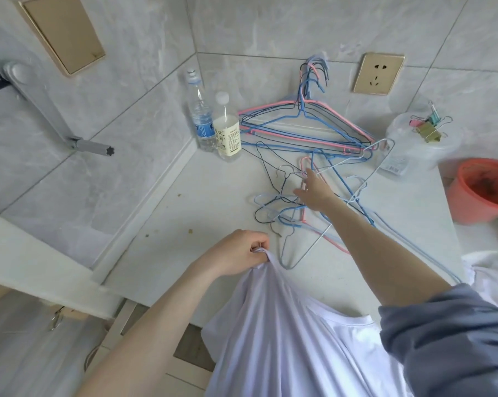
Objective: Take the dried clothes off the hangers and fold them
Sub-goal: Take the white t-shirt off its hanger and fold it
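White shirt (285, 339), long axis vertical, top bunched in grip of left hand (236, 253); right hand (313, 191), grip released, over hangers (305, 138).

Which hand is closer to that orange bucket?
The right hand. It reaches over the loose hangers, with the bucket off to its right. The left hand is farther away, gripping the white shirt.

The white-capped bottle (226, 130) has a pale label with large dark Chinese characters, but they are too blurred to read with certainty. The clear water bottle (200, 116) has a blue label whose print is unreadable.
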